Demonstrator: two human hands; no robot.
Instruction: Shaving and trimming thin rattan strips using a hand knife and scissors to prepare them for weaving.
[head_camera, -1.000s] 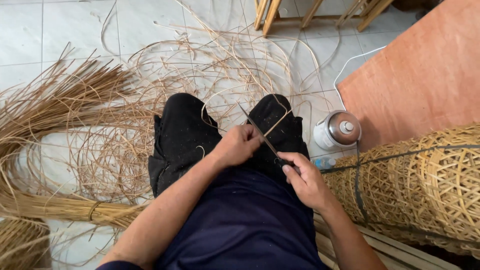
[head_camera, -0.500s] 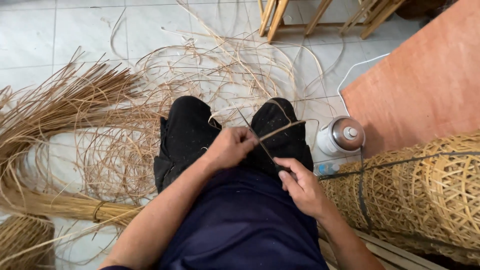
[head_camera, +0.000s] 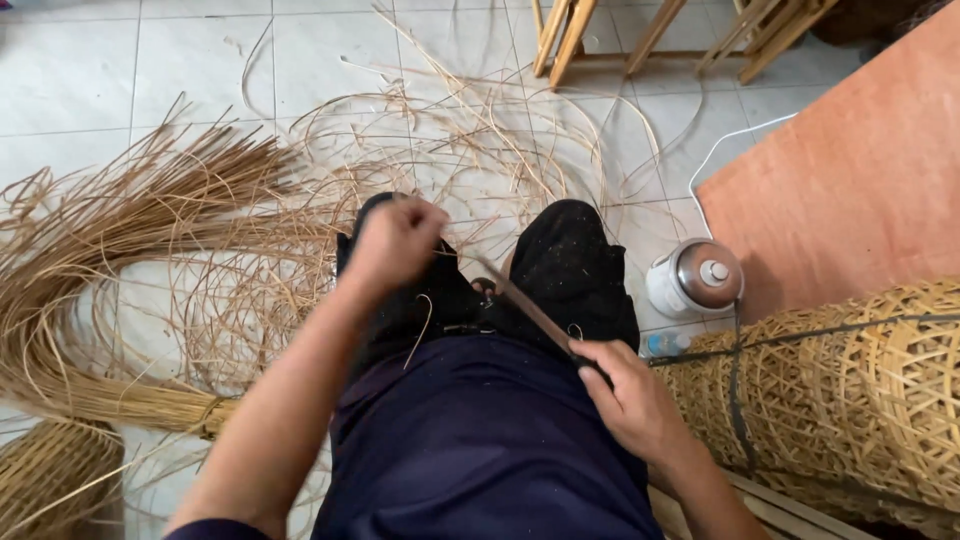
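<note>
I sit on a tiled floor with my knees in black trousers in front of me. My right hand (head_camera: 628, 398) grips the handle of a long thin knife (head_camera: 524, 306), its blade slanting up and left across my right knee. My left hand (head_camera: 396, 243) is raised over my left knee, fingers closed on a thin rattan strip (head_camera: 424, 318) that curls down over my thigh. The two hands are well apart.
Loose rattan strips (head_camera: 300, 190) sprawl over the tiles, and a tied bundle (head_camera: 110, 400) lies at left. Woven baskets (head_camera: 850, 400) are stacked at right beside an orange board (head_camera: 860, 180) and a small white pot (head_camera: 695, 280). Wooden legs (head_camera: 560, 40) stand at the top.
My left hand has pulled up and to the left, away from the knife, drawing the strip with it. My right hand has dropped lower and stays on the knife handle.
</note>
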